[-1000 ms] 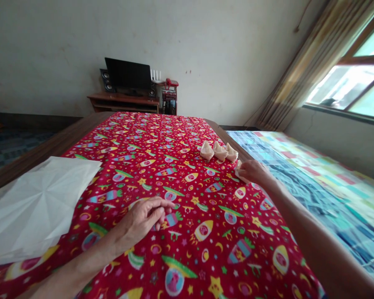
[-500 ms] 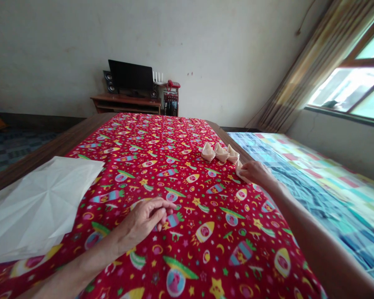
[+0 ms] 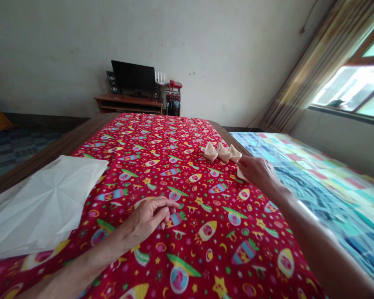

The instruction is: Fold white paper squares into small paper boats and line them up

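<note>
My right hand (image 3: 258, 170) reaches to the right edge of the red cloth. Its fingers are closed at a small folded cream paper shape (image 3: 241, 175), mostly hidden behind the hand. Beside the fingertips stand three more pointed folded paper shapes: a left one (image 3: 210, 152), a middle one (image 3: 223, 153) and a right one (image 3: 235, 154). My left hand (image 3: 156, 211) rests on the cloth with loosely bent fingers and holds nothing. To its left lies a stack of creased white paper sheets (image 3: 54, 195).
A red patterned cloth (image 3: 187, 224) covers the brown table (image 3: 77, 133). Beyond it, a desk (image 3: 129, 99) carries a monitor (image 3: 134, 77), speakers and a red telephone (image 3: 174, 84). A checked bedspread (image 3: 318, 166) lies to the right, below a curtained window.
My right hand has shifted slightly up and over the fourth folded paper shape, covering more of it. My left hand stays resting on the cloth. The view has turned slightly left.
</note>
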The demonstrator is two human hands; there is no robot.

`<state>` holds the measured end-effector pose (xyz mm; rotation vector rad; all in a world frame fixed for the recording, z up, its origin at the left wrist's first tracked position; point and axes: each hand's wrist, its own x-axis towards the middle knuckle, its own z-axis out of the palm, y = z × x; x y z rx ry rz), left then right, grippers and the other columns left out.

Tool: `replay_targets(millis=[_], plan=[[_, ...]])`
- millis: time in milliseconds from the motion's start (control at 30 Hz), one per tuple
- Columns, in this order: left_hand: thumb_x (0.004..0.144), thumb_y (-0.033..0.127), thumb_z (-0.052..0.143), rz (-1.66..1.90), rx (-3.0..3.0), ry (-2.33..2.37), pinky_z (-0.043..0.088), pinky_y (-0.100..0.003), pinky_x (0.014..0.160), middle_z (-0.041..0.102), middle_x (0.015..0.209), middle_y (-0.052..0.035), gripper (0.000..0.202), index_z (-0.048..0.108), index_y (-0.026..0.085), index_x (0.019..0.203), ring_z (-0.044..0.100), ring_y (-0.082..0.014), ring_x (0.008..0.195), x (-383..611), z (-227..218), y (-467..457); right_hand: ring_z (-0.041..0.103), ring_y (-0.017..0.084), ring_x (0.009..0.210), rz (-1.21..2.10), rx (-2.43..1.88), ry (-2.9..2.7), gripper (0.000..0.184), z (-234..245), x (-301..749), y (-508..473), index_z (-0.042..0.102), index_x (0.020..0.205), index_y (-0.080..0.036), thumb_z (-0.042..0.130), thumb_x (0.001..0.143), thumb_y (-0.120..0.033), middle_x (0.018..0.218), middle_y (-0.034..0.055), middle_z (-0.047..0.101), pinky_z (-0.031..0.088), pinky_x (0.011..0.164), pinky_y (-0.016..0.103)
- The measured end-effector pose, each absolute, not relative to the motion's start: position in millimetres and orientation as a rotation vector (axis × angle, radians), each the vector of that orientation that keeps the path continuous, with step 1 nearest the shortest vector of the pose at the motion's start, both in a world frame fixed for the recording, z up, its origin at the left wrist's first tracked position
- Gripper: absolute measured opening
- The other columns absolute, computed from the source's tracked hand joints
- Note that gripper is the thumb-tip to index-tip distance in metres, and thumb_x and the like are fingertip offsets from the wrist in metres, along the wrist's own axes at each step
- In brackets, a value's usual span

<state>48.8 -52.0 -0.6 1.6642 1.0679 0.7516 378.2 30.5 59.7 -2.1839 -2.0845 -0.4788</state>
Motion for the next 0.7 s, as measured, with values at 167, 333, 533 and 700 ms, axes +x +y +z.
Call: replay_targets(millis=[167, 333, 533, 700], plan=[[0.083, 0.034, 0.044, 0.747, 1.678, 1.063, 0.045, -0.02, 0.051, 0.064, 0.084, -0.0065, 0.036, 0.066, 0.011, 0.1, 0.055, -0.0087, 0.053, 51, -2, -53, 0.053, 0.013, 0.055, -0.409, -1.845, -2.354, 0.036, 40, 318, 0, 0.062, 0.07, -0.019, 0.038, 0.091, -0.035, 0.064, 0.005, 0.065, 0.019, 0.05, 0.026], [0.085, 0.03, 0.044, 0.803, 2.02, 1.144, 0.05, -0.024, 0.068, 0.066, 0.094, -0.0062, 0.032, 0.068, 0.017, 0.102, 0.06, -0.0127, 0.069, 27, 21, -50, 0.049, 0.01, 0.051, -0.174, -1.484, -2.644, 0.036, 1, 277, -19, 0.059, 0.074, -0.018, 0.034, 0.094, -0.033, 0.065, 0.0035, 0.064, 0.016, 0.05, 0.026], [0.084, 0.052, 0.048, 0.76, 2.315, 1.74, 0.033, -0.034, 0.106, 0.057, 0.125, -0.0097, 0.05, 0.059, 0.017, 0.118, 0.051, -0.0242, 0.117, -84, 25, -63, 0.05, 0.012, 0.053, -0.109, -1.374, -2.55, 0.034, -13, 275, -20, 0.054, 0.073, -0.019, 0.034, 0.096, -0.034, 0.064, 0.0026, 0.062, 0.02, 0.052, 0.026], [0.078, 0.076, 0.036, 0.573, 2.235, 2.11, 0.024, -0.037, 0.111, 0.034, 0.147, -0.016, 0.089, 0.036, 0.01, 0.137, 0.033, -0.0279, 0.134, -146, -8, -94, 0.051, 0.012, 0.054, -0.128, -1.346, -2.535, 0.034, -14, 278, -20, 0.053, 0.073, -0.02, 0.034, 0.096, -0.035, 0.064, 0.0023, 0.061, 0.022, 0.053, 0.026]])
